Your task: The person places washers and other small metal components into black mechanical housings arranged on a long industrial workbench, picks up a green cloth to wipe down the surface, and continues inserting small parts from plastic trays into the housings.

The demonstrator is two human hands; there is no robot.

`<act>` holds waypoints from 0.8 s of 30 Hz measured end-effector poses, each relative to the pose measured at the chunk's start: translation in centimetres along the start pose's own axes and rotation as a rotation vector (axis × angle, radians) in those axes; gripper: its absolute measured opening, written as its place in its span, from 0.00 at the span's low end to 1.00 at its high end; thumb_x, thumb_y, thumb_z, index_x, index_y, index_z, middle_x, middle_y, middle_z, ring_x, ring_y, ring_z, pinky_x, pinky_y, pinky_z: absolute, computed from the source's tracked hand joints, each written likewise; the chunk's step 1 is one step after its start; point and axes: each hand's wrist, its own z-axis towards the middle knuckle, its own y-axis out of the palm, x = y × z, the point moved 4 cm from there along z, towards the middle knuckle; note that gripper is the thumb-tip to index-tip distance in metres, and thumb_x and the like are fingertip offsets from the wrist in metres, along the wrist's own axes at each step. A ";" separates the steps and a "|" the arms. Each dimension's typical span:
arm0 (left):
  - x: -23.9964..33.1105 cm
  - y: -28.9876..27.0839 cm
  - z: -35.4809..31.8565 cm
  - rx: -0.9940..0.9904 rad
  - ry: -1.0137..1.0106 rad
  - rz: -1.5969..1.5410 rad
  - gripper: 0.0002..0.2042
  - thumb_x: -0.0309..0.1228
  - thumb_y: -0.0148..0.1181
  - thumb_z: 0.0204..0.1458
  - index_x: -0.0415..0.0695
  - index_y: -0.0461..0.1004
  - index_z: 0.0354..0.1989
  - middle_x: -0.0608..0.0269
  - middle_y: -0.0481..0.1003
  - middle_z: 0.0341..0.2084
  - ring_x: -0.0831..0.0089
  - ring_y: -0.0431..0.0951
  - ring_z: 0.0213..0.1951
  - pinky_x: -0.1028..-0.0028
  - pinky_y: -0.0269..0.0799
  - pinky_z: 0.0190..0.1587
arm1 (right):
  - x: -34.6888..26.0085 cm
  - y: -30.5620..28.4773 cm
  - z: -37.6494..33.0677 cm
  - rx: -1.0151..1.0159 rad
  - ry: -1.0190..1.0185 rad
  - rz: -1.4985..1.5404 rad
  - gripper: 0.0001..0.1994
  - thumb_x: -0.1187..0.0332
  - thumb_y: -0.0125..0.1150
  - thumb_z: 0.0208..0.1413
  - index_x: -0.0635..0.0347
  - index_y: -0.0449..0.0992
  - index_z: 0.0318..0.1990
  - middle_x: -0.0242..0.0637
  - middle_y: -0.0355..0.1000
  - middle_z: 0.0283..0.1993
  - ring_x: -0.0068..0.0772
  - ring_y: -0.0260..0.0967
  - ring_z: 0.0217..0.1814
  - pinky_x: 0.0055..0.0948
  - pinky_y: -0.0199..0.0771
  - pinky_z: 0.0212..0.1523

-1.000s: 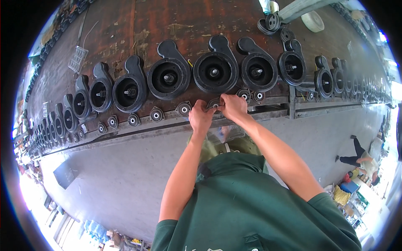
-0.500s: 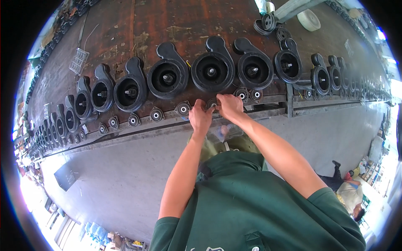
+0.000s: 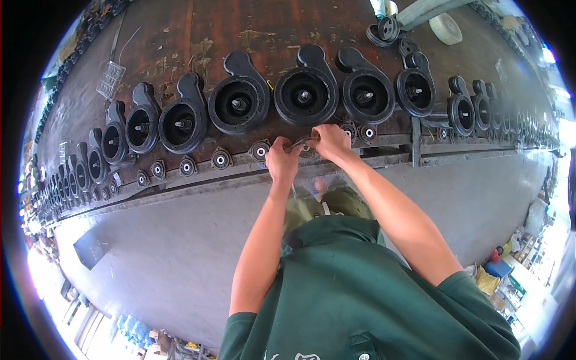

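Observation:
Both hands meet at the near edge of the bench, pinching a small round metal flange (image 3: 306, 147) with a pale centre. My left hand (image 3: 281, 159) grips its left side, and my right hand (image 3: 331, 143) grips the right; the fingers cover much of it. Just beyond them lies a black round housing (image 3: 305, 95) with a side lobe and a metal shaft standing in its middle. A similar flanged bearing (image 3: 260, 151) rests beside my left hand. Two more, one of them a flanged bearing (image 3: 368, 132), sit to the right of my right hand.
Several like housings run in a row both ways, including a black housing (image 3: 239, 104) to the left. Flanged bearings such as a bearing (image 3: 221, 158) line the bench edge. Pulley wheels (image 3: 389, 28) and a white ring (image 3: 445, 29) lie far right. A grey box (image 3: 90, 251) stands lower left.
My hands stay together at the flange, with the left fingers slightly shifted and the flange tilted a little more. The view has turned slightly; the person at lower right is out of sight.

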 end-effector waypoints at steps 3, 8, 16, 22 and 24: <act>0.6 -0.2 0.4 -0.037 -0.012 0.050 0.17 0.36 0.76 0.44 0.39 0.80 0.37 0.51 0.83 0.28 0.54 0.83 0.33 0.62 0.77 0.40 | -0.4 -0.4 0.4 -0.027 -0.021 -0.028 0.13 0.56 0.73 0.50 0.52 0.82 0.38 0.39 0.81 0.37 0.47 0.80 0.44 0.46 0.78 0.42; 0.9 -0.2 0.7 -0.086 -0.058 0.121 0.17 0.36 0.77 0.44 0.40 0.80 0.38 0.51 0.83 0.31 0.54 0.84 0.36 0.61 0.77 0.40 | -1.1 -0.1 0.2 -0.013 -0.016 -0.139 0.14 0.57 0.72 0.50 0.51 0.81 0.41 0.38 0.82 0.39 0.48 0.80 0.45 0.47 0.79 0.42; 2.3 0.2 0.0 -0.060 -0.111 0.212 0.13 0.31 0.72 0.44 0.43 0.76 0.36 0.49 0.82 0.31 0.43 0.82 0.41 0.53 0.76 0.44 | -1.5 0.5 0.2 -0.017 -0.067 -0.240 0.16 0.58 0.72 0.49 0.54 0.81 0.43 0.41 0.81 0.39 0.47 0.80 0.45 0.47 0.80 0.41; 3.1 0.3 0.0 -0.052 -0.115 0.224 0.15 0.34 0.72 0.43 0.43 0.76 0.37 0.48 0.82 0.33 0.43 0.82 0.41 0.53 0.77 0.45 | -2.2 0.1 0.0 0.022 -0.047 -0.236 0.14 0.58 0.71 0.50 0.54 0.82 0.41 0.42 0.81 0.37 0.47 0.79 0.48 0.48 0.79 0.45; 2.3 -0.2 0.5 -0.042 -0.047 0.165 0.17 0.35 0.74 0.43 0.42 0.76 0.37 0.47 0.82 0.33 0.44 0.82 0.41 0.53 0.77 0.44 | -1.4 0.2 0.5 0.060 -0.099 -0.265 0.13 0.59 0.71 0.50 0.54 0.80 0.39 0.42 0.81 0.37 0.49 0.80 0.45 0.48 0.78 0.42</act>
